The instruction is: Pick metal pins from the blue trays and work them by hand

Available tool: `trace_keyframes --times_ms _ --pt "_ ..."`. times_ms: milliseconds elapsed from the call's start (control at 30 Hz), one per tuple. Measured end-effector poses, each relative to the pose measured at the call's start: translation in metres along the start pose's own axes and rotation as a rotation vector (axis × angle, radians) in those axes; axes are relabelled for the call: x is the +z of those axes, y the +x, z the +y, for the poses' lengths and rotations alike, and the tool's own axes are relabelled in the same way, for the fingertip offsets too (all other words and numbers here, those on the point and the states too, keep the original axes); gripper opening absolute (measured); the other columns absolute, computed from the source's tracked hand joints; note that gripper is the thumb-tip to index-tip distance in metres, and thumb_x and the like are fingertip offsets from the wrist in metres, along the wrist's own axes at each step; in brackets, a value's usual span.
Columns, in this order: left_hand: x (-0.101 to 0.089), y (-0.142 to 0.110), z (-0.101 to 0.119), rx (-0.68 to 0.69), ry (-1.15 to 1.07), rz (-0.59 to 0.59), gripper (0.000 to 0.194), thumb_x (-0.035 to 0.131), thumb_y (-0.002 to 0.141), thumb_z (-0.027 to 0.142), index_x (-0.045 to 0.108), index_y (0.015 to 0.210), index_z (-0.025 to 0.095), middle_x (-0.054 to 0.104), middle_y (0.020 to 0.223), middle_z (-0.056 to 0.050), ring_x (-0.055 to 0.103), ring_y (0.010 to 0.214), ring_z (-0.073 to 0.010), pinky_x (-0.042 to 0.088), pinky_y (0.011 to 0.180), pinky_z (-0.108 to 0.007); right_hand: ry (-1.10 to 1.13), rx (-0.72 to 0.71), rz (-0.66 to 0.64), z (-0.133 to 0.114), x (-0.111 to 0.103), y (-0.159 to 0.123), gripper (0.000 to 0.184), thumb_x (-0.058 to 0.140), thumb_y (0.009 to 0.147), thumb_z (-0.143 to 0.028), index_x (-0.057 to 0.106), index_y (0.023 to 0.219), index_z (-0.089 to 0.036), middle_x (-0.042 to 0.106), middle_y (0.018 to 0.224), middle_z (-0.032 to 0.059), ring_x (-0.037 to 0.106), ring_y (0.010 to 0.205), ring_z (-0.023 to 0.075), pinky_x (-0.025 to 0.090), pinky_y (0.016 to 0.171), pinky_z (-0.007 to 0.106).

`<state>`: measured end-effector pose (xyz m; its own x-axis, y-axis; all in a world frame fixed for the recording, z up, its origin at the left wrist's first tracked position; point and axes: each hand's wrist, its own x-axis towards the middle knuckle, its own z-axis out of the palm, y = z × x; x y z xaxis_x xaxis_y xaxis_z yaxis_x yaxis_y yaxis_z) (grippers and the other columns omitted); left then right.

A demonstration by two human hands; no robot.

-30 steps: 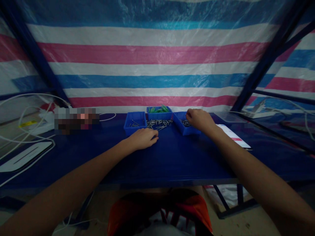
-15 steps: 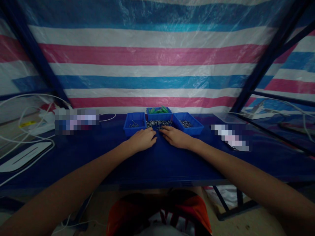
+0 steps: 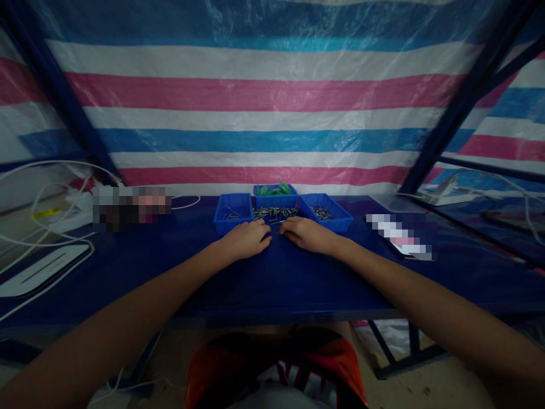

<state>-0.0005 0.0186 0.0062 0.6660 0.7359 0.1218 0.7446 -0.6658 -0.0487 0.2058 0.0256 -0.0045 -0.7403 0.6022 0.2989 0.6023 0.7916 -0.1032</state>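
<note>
**Both hands meet at the metal pieces**

The right hand [image 3: 310, 234] has just moved from the blue rectangular plastic tray [image 3: 327, 202] beyond it to the loose heap of thin silvery metal screw-like pieces [image 3: 276, 212], so both hands now flank the near edge. Its fingers are bent beside a slender dark metal piece [image 3: 276, 233], long axis roughly crosswise between the hands; which end is the head, I cannot tell. Nor can I tell whether it or the curled left hand [image 3: 247, 240] grips anything.
</note>
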Motion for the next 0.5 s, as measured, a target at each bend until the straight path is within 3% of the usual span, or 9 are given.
trace_keyframes --times_ms 267,500 --pt "0.000 0.001 0.001 0.013 0.011 0.017 0.029 0.039 0.089 0.033 0.058 0.105 0.017 0.059 0.102 -0.008 0.061 0.087 -0.0206 0.046 0.072 -0.030 0.085 -0.087 -0.019 -0.007 -0.004 0.001 0.020 0.048 0.082 -0.004 0.060 0.093 -0.014 0.060 0.086 0.0043 0.057 0.080 0.0141 0.045 0.077 0.027" --pt "-0.001 0.000 0.000 0.050 0.027 0.032 0.022 0.041 0.088 0.031 0.059 0.091 0.019 0.060 0.093 -0.004 0.060 0.080 -0.0185 0.044 0.064 -0.027 0.132 -0.113 -0.009 -0.011 -0.006 0.001 0.020 0.047 0.083 -0.004 0.060 0.093 -0.015 0.061 0.086 0.0044 0.058 0.080 0.0136 0.046 0.077 0.027"
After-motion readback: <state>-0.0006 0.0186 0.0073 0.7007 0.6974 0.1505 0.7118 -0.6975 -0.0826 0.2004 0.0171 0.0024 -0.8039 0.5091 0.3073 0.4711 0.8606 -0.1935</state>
